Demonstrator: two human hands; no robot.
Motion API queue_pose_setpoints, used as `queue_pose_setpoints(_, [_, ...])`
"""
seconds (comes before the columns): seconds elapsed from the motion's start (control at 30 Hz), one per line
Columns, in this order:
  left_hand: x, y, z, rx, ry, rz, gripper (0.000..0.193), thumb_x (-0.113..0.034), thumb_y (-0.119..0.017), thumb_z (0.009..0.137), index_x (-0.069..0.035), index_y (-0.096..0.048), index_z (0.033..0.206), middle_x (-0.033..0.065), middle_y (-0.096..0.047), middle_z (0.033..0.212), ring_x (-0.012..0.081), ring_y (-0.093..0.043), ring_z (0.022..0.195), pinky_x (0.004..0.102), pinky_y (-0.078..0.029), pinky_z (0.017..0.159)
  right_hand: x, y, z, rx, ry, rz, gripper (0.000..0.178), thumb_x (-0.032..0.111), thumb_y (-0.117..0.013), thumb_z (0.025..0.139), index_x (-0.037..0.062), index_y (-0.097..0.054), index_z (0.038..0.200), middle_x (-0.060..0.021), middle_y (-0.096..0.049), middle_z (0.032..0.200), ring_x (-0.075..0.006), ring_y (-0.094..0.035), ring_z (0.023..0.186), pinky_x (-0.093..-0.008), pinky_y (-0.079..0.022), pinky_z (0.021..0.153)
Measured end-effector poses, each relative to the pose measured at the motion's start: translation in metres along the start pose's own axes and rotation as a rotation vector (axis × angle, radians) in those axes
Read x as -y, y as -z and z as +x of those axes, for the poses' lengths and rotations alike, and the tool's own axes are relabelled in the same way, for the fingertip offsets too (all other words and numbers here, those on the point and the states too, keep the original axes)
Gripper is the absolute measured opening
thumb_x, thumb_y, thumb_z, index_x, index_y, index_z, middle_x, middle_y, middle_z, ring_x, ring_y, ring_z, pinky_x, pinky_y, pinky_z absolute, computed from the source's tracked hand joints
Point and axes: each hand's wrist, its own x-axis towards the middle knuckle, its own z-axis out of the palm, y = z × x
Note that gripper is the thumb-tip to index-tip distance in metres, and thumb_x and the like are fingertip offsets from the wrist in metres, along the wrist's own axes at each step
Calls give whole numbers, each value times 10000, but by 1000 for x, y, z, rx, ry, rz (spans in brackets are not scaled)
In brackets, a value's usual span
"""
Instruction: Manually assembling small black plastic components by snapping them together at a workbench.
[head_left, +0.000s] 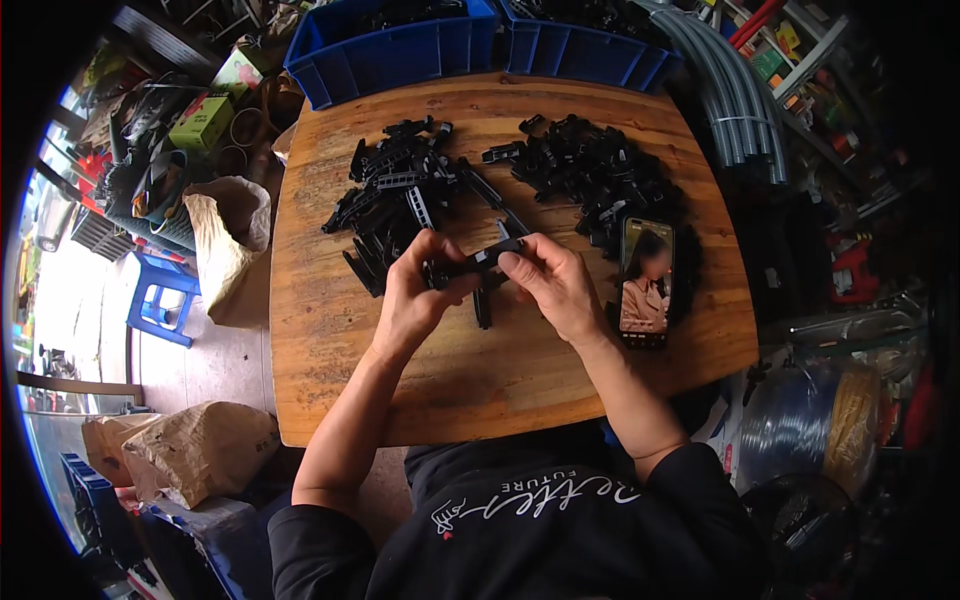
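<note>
Both hands meet over the middle of a wooden table (480, 385). Between them is a small black plastic part (487, 256). The fingers of my left hand (418, 290) close round its left end. My right hand (555, 285) pinches its right end between thumb and fingers. Just beyond my left hand lies a loose pile of long black plastic strips (385, 180), some with slots. Past my right hand is a second pile of smaller black plastic pieces (590, 165). A phone (646, 290) with a lit screen leans beside that pile, right of my right hand.
Two blue bins (400, 62) with black parts inside stand at the table's far edge. Grey corrugated tubing (735, 100) hangs at the far right. On the left are a brown paper sack (230, 245) and a blue stool (163, 298). Wrapped spools (805, 420) sit at the right.
</note>
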Motion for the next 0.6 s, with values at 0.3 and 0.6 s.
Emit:
queue_pose_setpoints(0.3, [-15,4,1,323,221,-26,288,-30,-613,725,36,-569,1002,107,-647,751,149,-611,625,250,-473,549,11,8,-1,147,101,-59,250,199,-661,842,34,-591,1016,49,-526,751,-21,-454,648,-166,-365,577])
queue_pose_setpoints(0.6, [-1,0,3,74,220,-6,117,-56,-647,759,-15,-615,864,30,-609,663,82,-561,573,222,-438,515,1,12,-6,41,132,-41,160,99,-679,814,0,-633,930,4,-591,874,-40,-550,738,-163,-444,649])
